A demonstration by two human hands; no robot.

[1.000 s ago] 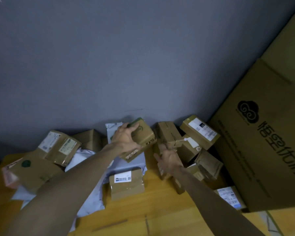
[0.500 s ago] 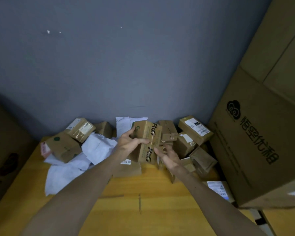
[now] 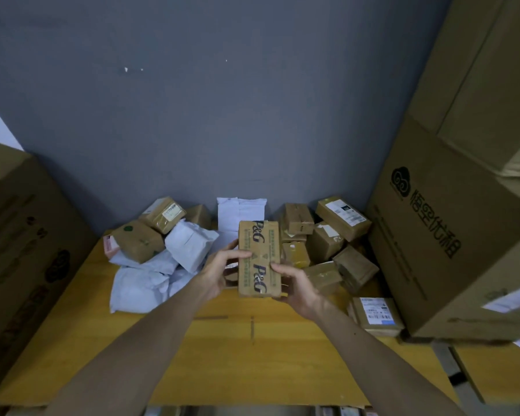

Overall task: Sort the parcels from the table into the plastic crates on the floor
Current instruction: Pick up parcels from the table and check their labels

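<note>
I hold a brown cardboard parcel printed "P&G" (image 3: 258, 256) upright above the middle of the yellow table (image 3: 252, 361). My left hand (image 3: 222, 267) grips its left side with the thumb across the front. My right hand (image 3: 294, 285) grips its lower right side. Behind it lies a heap of parcels: brown boxes (image 3: 324, 235) on the right, white poly bags (image 3: 162, 262) and more brown boxes (image 3: 138, 240) on the left. No plastic crate is in view.
A large printed carton (image 3: 451, 247) stands at the table's right, with more cartons stacked above it. Another big carton (image 3: 21, 259) stands at the left. A small labelled box (image 3: 376, 313) lies by the right carton. A grey wall (image 3: 222, 115) closes the back.
The P&G parcel has been lifted off the heap and turned upright toward me. My right hand has come onto it; now both hands hold it. The view has pulled back.
</note>
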